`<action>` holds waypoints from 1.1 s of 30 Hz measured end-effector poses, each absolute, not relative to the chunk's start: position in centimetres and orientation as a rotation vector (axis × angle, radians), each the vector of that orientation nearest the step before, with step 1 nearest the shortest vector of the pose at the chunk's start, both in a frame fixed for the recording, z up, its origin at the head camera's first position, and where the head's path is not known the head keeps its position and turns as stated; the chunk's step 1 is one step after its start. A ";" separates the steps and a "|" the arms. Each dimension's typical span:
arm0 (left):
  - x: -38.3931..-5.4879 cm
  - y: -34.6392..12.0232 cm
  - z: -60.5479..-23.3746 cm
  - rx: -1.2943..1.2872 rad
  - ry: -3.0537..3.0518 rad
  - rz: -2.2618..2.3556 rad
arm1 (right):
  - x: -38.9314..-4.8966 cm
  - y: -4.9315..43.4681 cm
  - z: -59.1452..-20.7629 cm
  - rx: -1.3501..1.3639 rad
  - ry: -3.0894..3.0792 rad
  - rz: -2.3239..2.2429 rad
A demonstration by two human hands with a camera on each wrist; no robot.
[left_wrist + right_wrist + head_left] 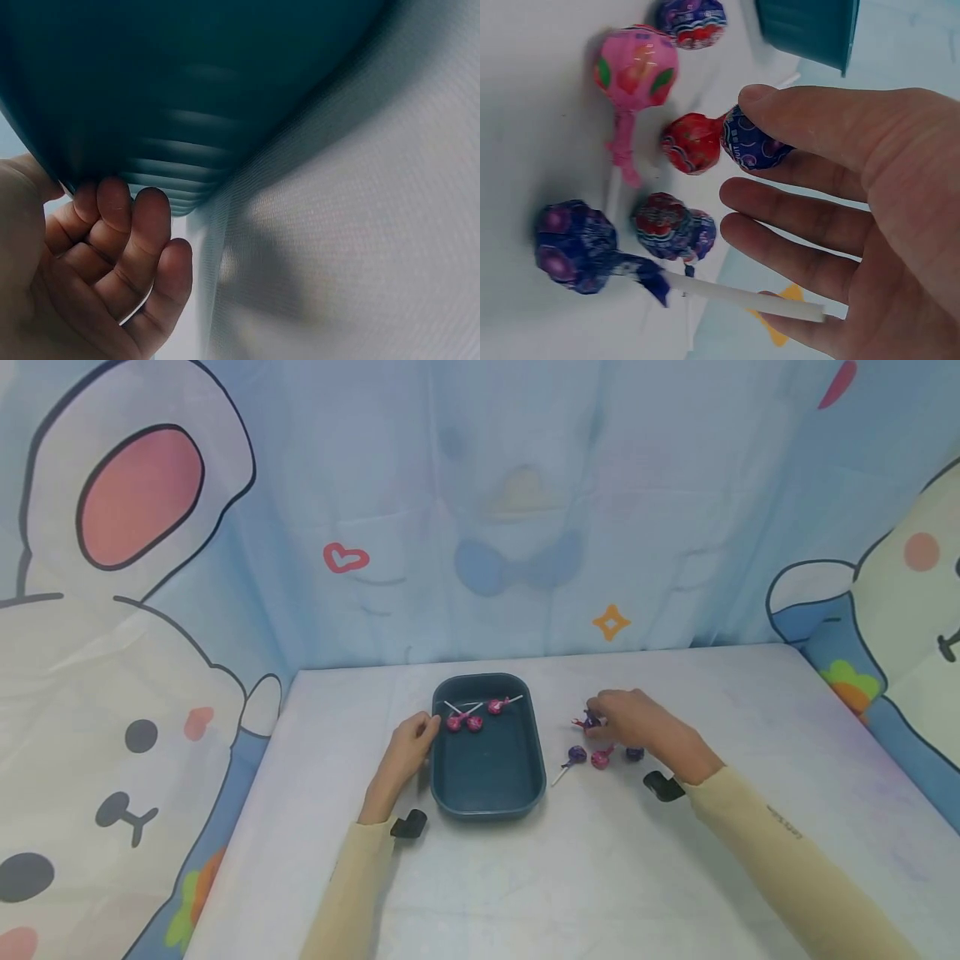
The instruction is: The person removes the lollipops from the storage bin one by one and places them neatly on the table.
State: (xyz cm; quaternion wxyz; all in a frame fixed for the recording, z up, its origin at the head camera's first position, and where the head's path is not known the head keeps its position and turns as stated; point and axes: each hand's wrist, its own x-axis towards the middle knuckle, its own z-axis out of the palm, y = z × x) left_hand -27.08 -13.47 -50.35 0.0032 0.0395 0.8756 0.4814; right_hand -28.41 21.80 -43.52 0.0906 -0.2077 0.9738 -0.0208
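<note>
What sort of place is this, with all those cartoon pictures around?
Probably a makeshift indoor filming corner, though I can't be sure. A cartoon-printed cloth backdrop hangs behind a white-topped table, and the person wears small black devices at both wrists.

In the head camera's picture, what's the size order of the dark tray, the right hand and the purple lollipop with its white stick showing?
Largest to smallest:
1. Dark tray
2. Right hand
3. Purple lollipop
</note>
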 end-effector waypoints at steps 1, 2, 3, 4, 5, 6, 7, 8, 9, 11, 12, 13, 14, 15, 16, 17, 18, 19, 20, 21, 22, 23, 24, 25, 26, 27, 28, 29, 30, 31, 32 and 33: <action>-27.1 -13.5 -50.4 0.128 2.745 1.513 | -28.4 21.9 -43.7 -0.610 2.889 -0.065; -27.1 -13.4 -50.4 0.132 2.746 1.515 | -28.4 21.9 -43.8 -0.603 2.884 -0.070; -27.1 -13.4 -50.3 0.134 2.747 1.515 | -28.3 22.0 -43.9 -0.594 2.879 -0.079; -27.1 -13.4 -50.3 0.135 2.749 1.515 | -28.3 22.0 -44.0 -0.590 2.875 -0.082; -27.0 -13.4 -50.3 0.135 2.750 1.515 | -28.2 22.0 -44.1 -0.585 2.875 -0.087; -27.0 -13.4 -50.2 0.135 2.752 1.514 | -28.1 22.1 -44.1 -0.576 2.875 -0.093; -27.0 -13.4 -50.2 0.137 2.751 1.516 | -28.0 22.1 -44.2 -0.569 2.876 -0.103; -27.0 -13.5 -50.2 0.137 2.754 1.513 | -27.9 22.1 -44.2 -0.570 2.881 -0.102; -27.0 -13.5 -50.2 0.137 2.757 1.511 | -27.8 22.1 -44.2 -0.573 2.884 -0.104; -26.9 -13.5 -50.1 0.138 2.761 1.512 | -27.5 22.1 -44.2 -0.573 2.889 -0.106; -26.9 -13.5 -50.2 0.137 2.762 1.512 | -27.5 22.1 -44.3 -0.567 2.889 -0.108; -27.0 -13.5 -50.2 0.137 2.762 1.515 | -27.4 22.1 -44.3 -0.564 2.889 -0.105; -27.0 -13.5 -50.2 0.137 2.762 1.516 | -27.4 22.1 -44.4 -0.549 2.888 -0.102; -27.0 -13.5 -50.3 0.136 2.760 1.519 | -27.4 22.0 -44.5 -0.538 2.886 -0.101; -27.0 -13.5 -50.3 0.135 2.758 1.520 | -27.4 22.0 -44.6 -0.517 2.886 -0.096; -27.0 -13.5 -50.4 0.133 2.758 1.518 | -27.4 22.0 -44.7 -0.497 2.889 -0.086; -27.0 -13.5 -50.4 0.133 2.753 1.524 | -27.4 21.9 -44.8 -0.483 2.892 -0.076; -27.0 -13.5 -50.5 0.133 2.752 1.526 | -27.4 21.9 -45.0 -0.474 2.896 -0.065; -27.0 -13.5 -50.5 0.132 2.751 1.527 | -27.4 21.9 -45.1 -0.461 2.899 -0.057; -27.0 -13.5 -50.5 0.130 2.751 1.529 | -27.4 21.9 -45.2 -0.452 2.905 -0.051; -27.0 -13.5 -50.5 0.129 2.751 1.530 | -27.4 21.9 -45.3 -0.439 2.911 -0.044; -27.0 -13.5 -50.5 0.128 2.749 1.533 | -27.4 21.9 -45.4 -0.435 2.915 -0.044; -27.0 -13.5 -50.5 0.129 2.747 1.535 | -27.4 21.9 -45.4 -0.432 2.919 -0.045; -27.0 -13.5 -50.5 0.129 2.749 1.532 | -27.5 21.9 -45.5 -0.428 2.922 -0.046; -27.0 -13.5 -50.4 0.129 2.748 1.532 | -27.4 22.0 -45.6 -0.420 2.923 -0.051; -27.0 -13.4 -50.4 0.130 2.751 1.529 | -27.4 22.0 -45.6 -0.416 2.926 -0.053; -26.9 -13.4 -50.4 0.133 2.753 1.527 | -27.4 22.1 -45.7 -0.414 2.927 -0.054; -26.9 -13.4 -50.4 0.135 2.755 1.526 | -27.4 22.1 -45.7 -0.413 2.929 -0.056; -26.9 -13.4 -50.4 0.138 2.756 1.526 | -27.4 22.2 -45.8 -0.412 2.934 -0.056; -26.9 -13.4 -50.3 0.141 2.757 1.527 | -27.3 22.2 -45.9 -0.412 2.940 -0.059; -26.9 -13.4 -50.3 0.143 2.758 1.528 | -27.3 22.3 -45.9 -0.413 2.947 -0.060; -26.9 -13.4 -50.3 0.148 2.759 1.529 | -27.2 22.3 -45.9 -0.419 2.956 -0.060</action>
